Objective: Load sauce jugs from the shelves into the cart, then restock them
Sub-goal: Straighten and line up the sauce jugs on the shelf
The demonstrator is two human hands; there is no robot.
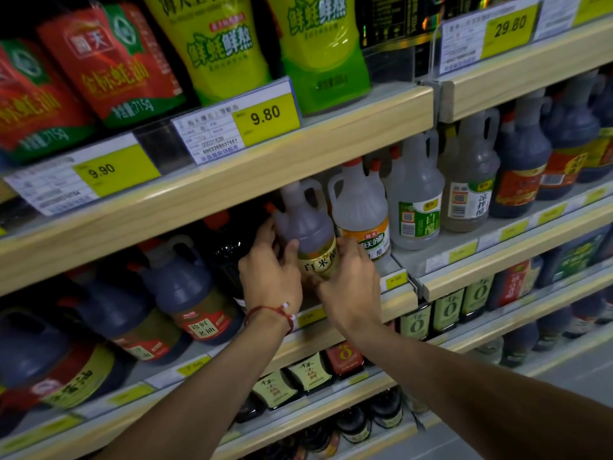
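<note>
A pale translucent vinegar jug [308, 227] with a yellow label stands upright on the middle shelf [408, 295], just under the shelf above. My left hand [270, 272], with a red string on the wrist, curls round the jug's left side, thumb on its front. My right hand [348, 287] wraps round the jug's lower right side over the label. To the right stands another clear jug [360, 212] with an orange cap and orange-green label. No cart is in view.
Dark soy sauce jugs [189, 293] fill the middle shelf to the left. More clear and dark jugs [471, 180] stand to the right. Red and green sauce pouches [225, 44] sit on the shelf above. Small dark bottles [308, 373] line the lower shelves.
</note>
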